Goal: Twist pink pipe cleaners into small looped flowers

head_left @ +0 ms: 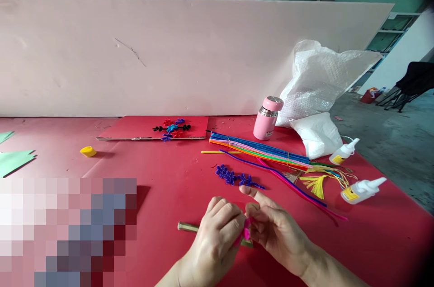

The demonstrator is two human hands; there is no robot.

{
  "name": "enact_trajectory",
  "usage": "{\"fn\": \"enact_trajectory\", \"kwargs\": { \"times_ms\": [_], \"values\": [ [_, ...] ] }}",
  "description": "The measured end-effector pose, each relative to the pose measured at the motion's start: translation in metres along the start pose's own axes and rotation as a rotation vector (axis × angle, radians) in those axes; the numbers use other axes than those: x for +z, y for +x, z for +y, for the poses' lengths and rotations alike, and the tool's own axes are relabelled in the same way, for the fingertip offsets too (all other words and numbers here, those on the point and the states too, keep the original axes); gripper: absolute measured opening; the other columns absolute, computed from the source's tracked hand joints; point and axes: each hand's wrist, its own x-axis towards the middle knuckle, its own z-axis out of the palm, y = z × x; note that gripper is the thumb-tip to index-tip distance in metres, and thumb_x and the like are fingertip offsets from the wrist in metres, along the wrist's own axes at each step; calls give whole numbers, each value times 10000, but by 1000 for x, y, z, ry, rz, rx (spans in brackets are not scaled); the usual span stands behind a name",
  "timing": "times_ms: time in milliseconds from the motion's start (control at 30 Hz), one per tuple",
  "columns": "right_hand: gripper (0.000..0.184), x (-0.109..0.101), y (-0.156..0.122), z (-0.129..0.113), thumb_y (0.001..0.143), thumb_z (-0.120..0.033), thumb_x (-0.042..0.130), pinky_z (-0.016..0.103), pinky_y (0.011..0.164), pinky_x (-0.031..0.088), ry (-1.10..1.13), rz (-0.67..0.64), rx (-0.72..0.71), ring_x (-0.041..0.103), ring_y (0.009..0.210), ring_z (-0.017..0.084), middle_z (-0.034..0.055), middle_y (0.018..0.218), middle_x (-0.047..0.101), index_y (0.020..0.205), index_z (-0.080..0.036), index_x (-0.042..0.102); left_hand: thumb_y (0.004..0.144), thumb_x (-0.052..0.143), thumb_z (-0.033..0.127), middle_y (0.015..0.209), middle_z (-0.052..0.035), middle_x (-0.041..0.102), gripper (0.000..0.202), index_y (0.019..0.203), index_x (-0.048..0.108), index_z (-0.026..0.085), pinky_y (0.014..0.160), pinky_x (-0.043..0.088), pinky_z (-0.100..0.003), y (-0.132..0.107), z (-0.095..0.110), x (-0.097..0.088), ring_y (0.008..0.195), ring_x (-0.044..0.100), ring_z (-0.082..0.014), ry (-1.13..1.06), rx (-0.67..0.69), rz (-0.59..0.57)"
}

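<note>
My left hand (pixel 217 237) is closed, its fingers pinching a bright pink chenille stem (pixel 247 229) that looks bent into small loops. On the other side of it, my right hand (pixel 271 228) grips the same stem between curled fingers, thumb raised. Much of the pink piece is hidden by the fingers. Under the hands lies a greenish stick-like thing (pixel 187 227), mostly covered. Just beyond them rests a row of purple chenille flowers (pixel 226 175). A long purple stem (pixel 278 171) and a pink stem (pixel 317 202) lie to the right.
A bundle of coloured chenille stems (pixel 257 149) lies near a pink flask (pixel 266 122). Two glue bottles (pixel 362 190), a yellow tassel (pixel 315 185) and bubble wrap (pixel 315 83) are at right. Behind stands a red board (pixel 142 128) with chenille flowers; a yellow cap (pixel 88 151) sits left.
</note>
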Motion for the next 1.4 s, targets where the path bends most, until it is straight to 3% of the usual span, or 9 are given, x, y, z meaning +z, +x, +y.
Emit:
{"fn": "enact_trajectory", "kwargs": {
  "times_ms": [133, 267, 400, 567, 700, 867, 1133, 1267, 1400],
  "values": [
    [342, -3, -4, -3, 737, -184, 524, 211, 546, 400, -284, -90, -158, 424, 527, 83, -51, 641, 414, 1073, -236, 486, 805, 499, 262, 601, -20, 496, 243, 584, 544, 172, 587, 348, -273, 3, 1, 5, 563, 412, -129, -308, -298, 139],
    [389, -8, -5, -8, 799, -211, 509, 268, 651, 445, -953, -113, -595, 507, 702, 140, 4, 800, 506, 1172, -238, 402, 785, 519, 371, 498, 21, 450, 302, 578, 503, 152, 512, 333, -232, 4, -2, 12, 488, 380, -94, -783, -683, 194],
    [545, -15, 1, -12, 785, -158, 544, 364, 777, 451, -1373, -118, -1068, 536, 862, 204, 79, 973, 574, 1274, -209, 309, 768, 547, 343, 463, 20, 467, 297, 558, 516, 135, 506, 307, -223, 4, -7, 13, 464, 360, -78, -933, -735, 227],
    [579, -17, 3, -12, 792, -65, 518, 365, 662, 466, -1557, -191, -1265, 548, 731, 201, 56, 831, 630, 1305, -203, 288, 790, 521, 316, 444, 42, 404, 313, 535, 476, 142, 492, 274, -224, 4, -4, 11, 454, 284, -68, -1009, -707, 170],
    [522, -14, -2, -9, 810, -81, 498, 345, 701, 444, -1451, -166, -1169, 541, 709, 176, 24, 782, 597, 1281, -232, 332, 797, 520, 346, 476, 41, 389, 333, 540, 448, 145, 510, 287, -223, 5, -2, 9, 488, 293, -73, -936, -654, 111],
    [421, -7, -4, -10, 849, -164, 464, 232, 641, 401, -804, -154, -493, 457, 632, 102, -43, 689, 437, 1239, -277, 355, 810, 506, 329, 571, 14, 464, 260, 626, 500, 146, 526, 332, -214, 7, -3, 5, 547, 390, -92, -710, -575, 105],
    [424, -2, 0, -7, 701, -183, 627, 161, 486, 294, 102, -144, 90, 330, 484, 35, -79, 598, 358, 1108, -217, 512, 788, 438, 60, 744, -70, 575, 176, 757, 581, 157, 626, 348, -296, 2, -4, 1, 641, 426, -149, 118, 154, 152],
    [331, -4, -1, -4, 762, -172, 561, 181, 543, 348, -98, -135, -21, 390, 535, 52, -66, 638, 387, 1084, -235, 512, 820, 453, 178, 622, -30, 508, 215, 619, 523, 148, 577, 348, -259, 3, -2, 5, 582, 418, -126, -126, -158, 162],
    [416, -8, -3, -8, 805, -175, 527, 257, 729, 409, -764, -129, -466, 500, 758, 117, -15, 840, 509, 1191, -274, 407, 798, 499, 340, 497, 16, 464, 285, 589, 498, 146, 480, 306, -212, 6, -5, 9, 478, 367, -85, -644, -635, 195]
  ]
}}
